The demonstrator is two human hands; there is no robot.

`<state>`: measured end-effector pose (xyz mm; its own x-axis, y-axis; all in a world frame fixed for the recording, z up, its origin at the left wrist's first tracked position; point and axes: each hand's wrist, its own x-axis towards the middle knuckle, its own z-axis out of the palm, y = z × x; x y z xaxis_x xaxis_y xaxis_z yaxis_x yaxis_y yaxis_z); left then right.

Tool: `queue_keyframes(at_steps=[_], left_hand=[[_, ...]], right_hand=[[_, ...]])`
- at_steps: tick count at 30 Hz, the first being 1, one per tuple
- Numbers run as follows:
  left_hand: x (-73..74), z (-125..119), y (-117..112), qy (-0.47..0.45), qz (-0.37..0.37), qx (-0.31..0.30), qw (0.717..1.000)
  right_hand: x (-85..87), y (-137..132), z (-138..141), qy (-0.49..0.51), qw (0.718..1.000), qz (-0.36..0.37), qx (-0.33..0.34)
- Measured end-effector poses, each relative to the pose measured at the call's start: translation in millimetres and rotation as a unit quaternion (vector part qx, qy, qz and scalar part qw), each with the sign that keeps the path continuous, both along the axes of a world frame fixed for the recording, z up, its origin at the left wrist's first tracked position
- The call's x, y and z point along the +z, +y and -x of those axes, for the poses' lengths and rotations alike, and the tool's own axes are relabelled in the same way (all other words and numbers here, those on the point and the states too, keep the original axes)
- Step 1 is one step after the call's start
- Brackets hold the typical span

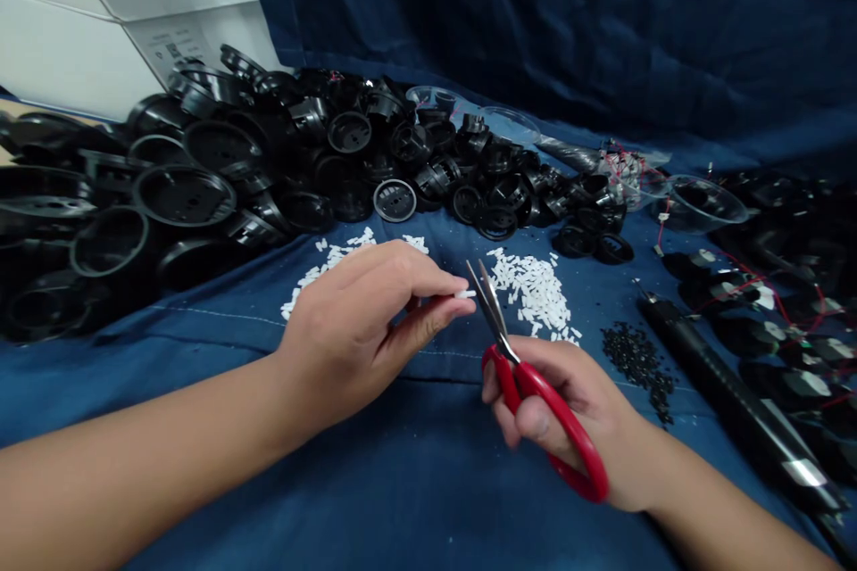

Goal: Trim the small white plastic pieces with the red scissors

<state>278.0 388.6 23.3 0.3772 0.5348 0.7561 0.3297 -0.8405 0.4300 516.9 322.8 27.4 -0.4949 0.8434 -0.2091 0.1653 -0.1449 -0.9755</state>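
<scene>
Between thumb and forefinger, my left hand (365, 321) pinches a small white plastic piece (467, 293), whose end sticks out to the right. My right hand (576, 401) grips red-handled scissors (562, 428), fingers through the loops. The scissor blades (491, 303) are slightly parted, and their tips are close to the white piece; I cannot tell whether they touch it. Beyond the blades lies a pile of small white pieces (532, 290). Another scatter of white pieces (328, 263) lies behind my left hand, which partly hides it.
Black round plastic housings (184, 194) are heaped along the back and left. To the right, a black electric screwdriver (729, 393) lies beside a pile of small black screws (639, 361). Black parts with red wires (783, 321) and clear plastic bowls (706, 203) are farther right. Blue cloth (321, 491) covers the table.
</scene>
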Motion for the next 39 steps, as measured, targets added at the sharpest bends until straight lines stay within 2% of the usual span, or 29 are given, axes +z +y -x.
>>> queue_keyframes(at_steps=[10,18,25,31,36,39], left_hand=[[-1.2,-1,2,0.005,0.018,0.006,1.000],[-1.2,-1,-1,-0.004,0.035,0.006,0.999],[0.2,-2,-2,-0.008,0.045,0.002,0.999],[0.8,-2,-3,-0.009,0.052,0.002,0.999],[2.7,-3,-7,-0.013,0.065,0.001,0.998],[3.7,-3,-8,-0.017,0.069,0.002,0.997]], right_hand=[[-2.1,-1,1,0.027,0.999,0.040,0.022],[-0.6,-1,2,0.001,0.999,0.054,0.007],[-4.1,0,2,0.030,0.997,0.073,-0.004],[-2.3,1,5,0.001,0.999,0.047,-0.010],[-2.8,1,7,-0.003,0.996,0.084,-0.011],[-3.8,-1,7,-0.023,0.997,0.075,-0.022]])
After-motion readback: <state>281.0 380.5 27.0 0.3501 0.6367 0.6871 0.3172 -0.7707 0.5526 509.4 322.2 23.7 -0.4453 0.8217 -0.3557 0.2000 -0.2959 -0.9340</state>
